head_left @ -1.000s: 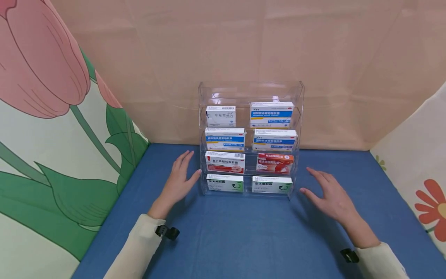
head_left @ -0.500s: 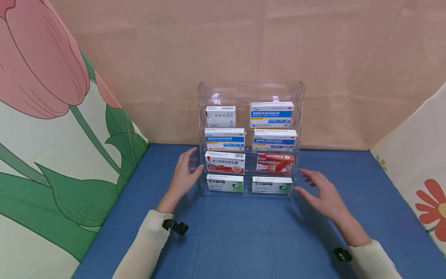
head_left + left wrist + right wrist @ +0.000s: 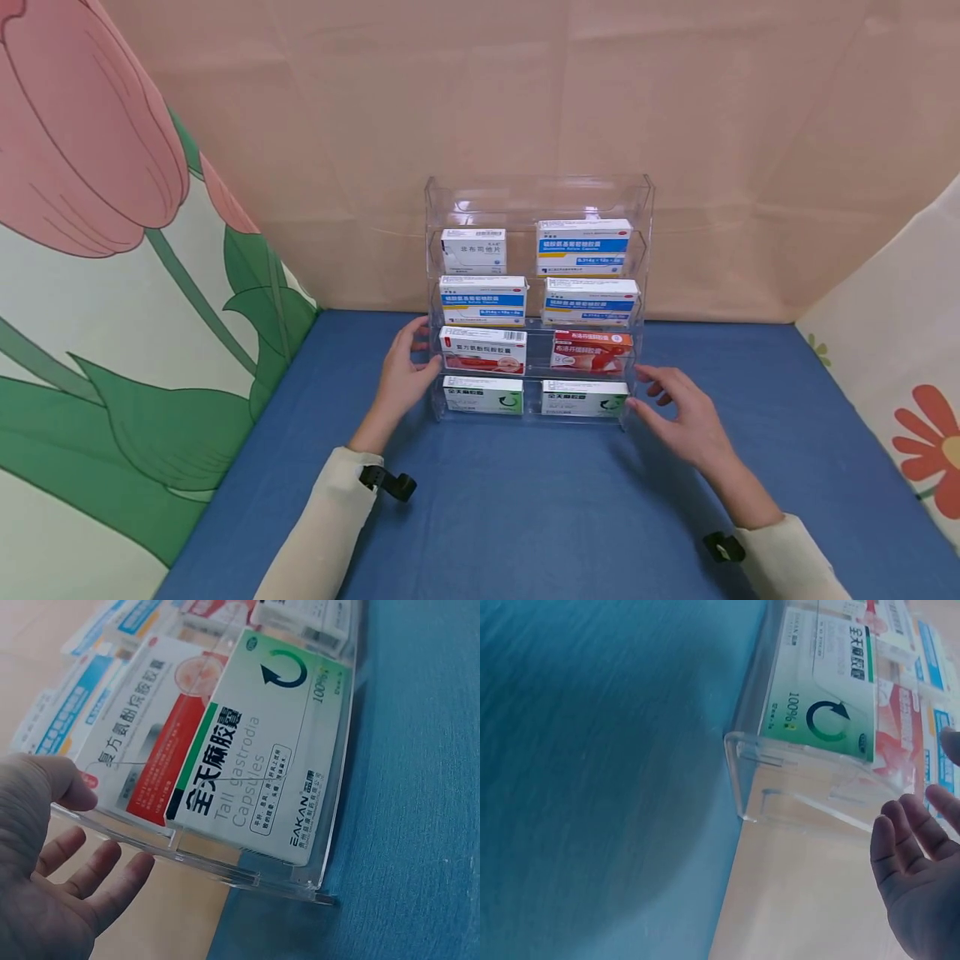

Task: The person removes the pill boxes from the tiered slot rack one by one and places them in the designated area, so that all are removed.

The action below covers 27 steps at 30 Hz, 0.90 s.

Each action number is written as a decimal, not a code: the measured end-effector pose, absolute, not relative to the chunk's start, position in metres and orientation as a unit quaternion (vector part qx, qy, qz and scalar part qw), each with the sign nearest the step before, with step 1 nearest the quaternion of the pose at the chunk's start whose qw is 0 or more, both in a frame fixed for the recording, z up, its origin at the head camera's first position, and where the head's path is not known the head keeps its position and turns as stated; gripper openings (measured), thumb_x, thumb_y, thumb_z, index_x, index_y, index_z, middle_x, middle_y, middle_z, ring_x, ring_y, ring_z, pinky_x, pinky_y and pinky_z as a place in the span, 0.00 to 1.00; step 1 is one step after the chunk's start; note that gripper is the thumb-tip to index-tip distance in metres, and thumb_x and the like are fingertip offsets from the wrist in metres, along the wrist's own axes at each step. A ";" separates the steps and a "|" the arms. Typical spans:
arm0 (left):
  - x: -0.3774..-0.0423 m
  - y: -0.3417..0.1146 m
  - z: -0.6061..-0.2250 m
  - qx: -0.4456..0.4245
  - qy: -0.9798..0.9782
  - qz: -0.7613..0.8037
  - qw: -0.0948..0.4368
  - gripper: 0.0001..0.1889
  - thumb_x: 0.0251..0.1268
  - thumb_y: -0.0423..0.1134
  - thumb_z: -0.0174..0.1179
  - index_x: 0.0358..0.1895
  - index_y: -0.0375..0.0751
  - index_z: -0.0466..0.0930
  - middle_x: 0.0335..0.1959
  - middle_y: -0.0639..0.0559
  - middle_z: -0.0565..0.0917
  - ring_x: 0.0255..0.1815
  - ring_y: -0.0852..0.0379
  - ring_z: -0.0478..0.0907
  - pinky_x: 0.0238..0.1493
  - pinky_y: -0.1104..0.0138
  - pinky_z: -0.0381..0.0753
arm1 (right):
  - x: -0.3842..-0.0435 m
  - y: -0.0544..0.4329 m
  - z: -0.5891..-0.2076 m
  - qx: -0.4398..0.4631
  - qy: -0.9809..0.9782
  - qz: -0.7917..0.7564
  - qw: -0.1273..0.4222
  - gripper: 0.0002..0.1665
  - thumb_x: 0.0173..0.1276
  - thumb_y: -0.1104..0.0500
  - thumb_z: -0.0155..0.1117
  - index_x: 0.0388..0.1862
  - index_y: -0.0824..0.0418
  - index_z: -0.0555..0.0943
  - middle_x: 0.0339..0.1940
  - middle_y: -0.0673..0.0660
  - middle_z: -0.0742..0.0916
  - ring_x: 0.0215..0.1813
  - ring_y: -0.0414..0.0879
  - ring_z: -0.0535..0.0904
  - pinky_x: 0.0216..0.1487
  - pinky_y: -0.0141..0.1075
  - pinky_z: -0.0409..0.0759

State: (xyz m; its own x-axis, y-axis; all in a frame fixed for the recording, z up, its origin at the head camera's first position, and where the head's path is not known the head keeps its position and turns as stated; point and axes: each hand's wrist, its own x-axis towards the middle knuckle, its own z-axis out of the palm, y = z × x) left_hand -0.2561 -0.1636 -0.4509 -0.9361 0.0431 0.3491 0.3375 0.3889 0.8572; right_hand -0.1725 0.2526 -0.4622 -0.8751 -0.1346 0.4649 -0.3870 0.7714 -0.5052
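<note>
A clear acrylic tiered rack [image 3: 534,193] stands upright with medicine boxes in pairs on its tiers. My left hand [image 3: 402,382] is at the rack's left side, thumb at the front edge, fingers loosely bent alongside. In the left wrist view the thumb [image 3: 71,787] overlaps the rack edge beside a red-and-white box [image 3: 150,742]; a green-and-white box [image 3: 262,750] sits in the lowest tier. On the other side my right hand [image 3: 688,421] has its fingertips close to the rack's right edge, fingers relaxed and spread from the thumb. Neither hand holds a box.
Blue cloth [image 3: 525,508] covers the table. A plain beige backdrop [image 3: 360,167] hangs behind the rack. Flower-printed panels stand left [image 3: 150,350] and right [image 3: 885,333]. A small black device is strapped to each wrist, at the left cuff [image 3: 386,482] and the right cuff [image 3: 723,547].
Both hands have moved inward toward the rack's sides, the left to the right and the right to the left, with fingers bending a little more. The rack and boxes look nearly unmoved.
</note>
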 end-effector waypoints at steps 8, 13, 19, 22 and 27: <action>-0.257 -0.166 -0.450 -0.111 -0.820 -0.549 0.117 0.37 0.60 0.24 0.62 0.74 0.44 0.65 0.64 0.39 0.73 0.56 0.39 0.77 0.49 0.45 0.82 | -0.175 0.247 -0.463 0.156 -0.910 0.320 0.215 0.29 0.61 0.61 0.76 0.61 0.61 0.81 0.47 0.57 0.85 0.39 0.49 0.79 0.38 0.41 0.80; -0.259 -0.166 -0.451 -0.115 -0.826 -0.539 0.118 0.38 0.58 0.23 0.62 0.75 0.44 0.64 0.64 0.39 0.74 0.55 0.41 0.78 0.43 0.55 0.84 | -0.177 0.244 -0.465 0.172 -0.904 0.322 0.222 0.28 0.60 0.61 0.77 0.60 0.60 0.82 0.44 0.57 0.85 0.37 0.43 0.75 0.35 0.37 0.78; -0.261 -0.167 -0.453 -0.118 -0.829 -0.533 0.124 0.37 0.60 0.24 0.61 0.74 0.45 0.65 0.61 0.40 0.75 0.53 0.42 0.79 0.39 0.58 0.82 | -0.179 0.239 -0.466 0.171 -0.909 0.320 0.205 0.26 0.61 0.59 0.76 0.59 0.59 0.83 0.44 0.57 0.85 0.35 0.45 0.74 0.33 0.40 0.77; -0.262 -0.167 -0.454 -0.118 -0.829 -0.530 0.132 0.36 0.61 0.25 0.61 0.74 0.46 0.65 0.60 0.40 0.76 0.53 0.41 0.79 0.41 0.56 0.81 | -0.179 0.236 -0.466 0.167 -0.913 0.318 0.192 0.26 0.62 0.58 0.76 0.59 0.58 0.83 0.46 0.56 0.85 0.36 0.46 0.74 0.34 0.43 0.77; -0.262 -0.166 -0.452 -0.118 -0.823 -0.539 0.136 0.35 0.62 0.25 0.60 0.74 0.46 0.66 0.61 0.39 0.76 0.53 0.38 0.79 0.44 0.50 0.79 | -0.180 0.232 -0.465 0.160 -0.919 0.314 0.180 0.26 0.62 0.58 0.76 0.59 0.57 0.84 0.48 0.56 0.85 0.37 0.45 0.73 0.33 0.39 0.74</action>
State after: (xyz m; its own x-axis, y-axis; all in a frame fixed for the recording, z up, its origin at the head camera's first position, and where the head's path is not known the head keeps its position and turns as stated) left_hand -0.2615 -0.1658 -0.4517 -0.9348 0.0476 0.3519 0.3415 0.3916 0.8544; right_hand -0.1798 0.2322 -0.4654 -0.8842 -0.1806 0.4307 -0.4064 0.7521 -0.5188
